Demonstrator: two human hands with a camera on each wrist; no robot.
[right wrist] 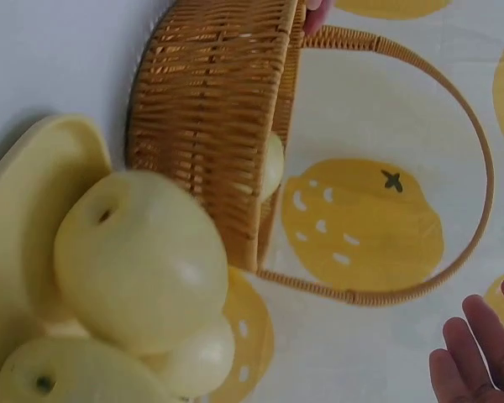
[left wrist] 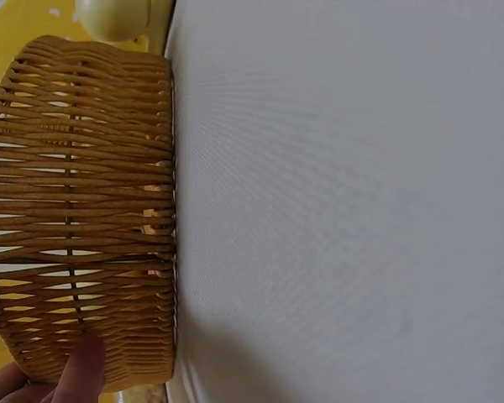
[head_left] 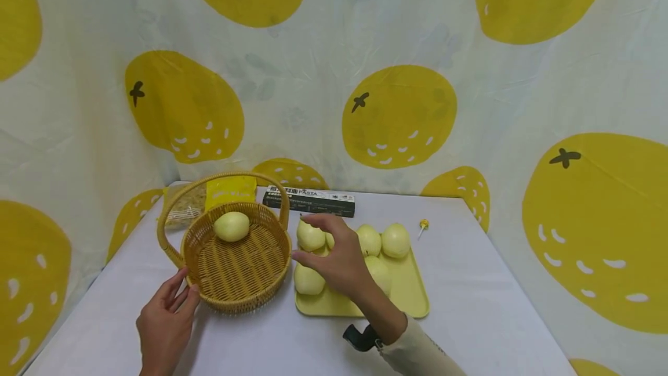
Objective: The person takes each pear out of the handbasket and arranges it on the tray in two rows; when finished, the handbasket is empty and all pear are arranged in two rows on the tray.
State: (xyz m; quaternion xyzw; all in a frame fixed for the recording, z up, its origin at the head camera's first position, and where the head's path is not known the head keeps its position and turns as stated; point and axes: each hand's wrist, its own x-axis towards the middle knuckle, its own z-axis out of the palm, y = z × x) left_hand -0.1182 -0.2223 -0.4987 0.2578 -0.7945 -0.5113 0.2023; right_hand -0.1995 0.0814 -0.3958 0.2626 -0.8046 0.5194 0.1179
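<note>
A round wicker basket (head_left: 237, 274) with an arched handle stands left of centre, one pale yellow pear (head_left: 232, 226) lying inside against its back wall. My left hand (head_left: 166, 321) holds the basket's left front side near the handle's foot; the thumb (left wrist: 82, 369) lies against the woven outer wall in the left wrist view. Above the left part of a yellow tray (head_left: 407, 289), my right hand (head_left: 341, 260) is held with thumb and fingers spread and nothing between them. Several pears (right wrist: 143, 260) sit on the tray, some partly hidden by that hand.
Behind the basket lie a yellow packet (head_left: 229, 190) and a clear bag (head_left: 188, 208). A black pasta box (head_left: 310, 201) is at the back, behind the tray. A lollipop (head_left: 423, 226) lies right of the tray. A fruit-print curtain (head_left: 313, 120) hangs behind the table.
</note>
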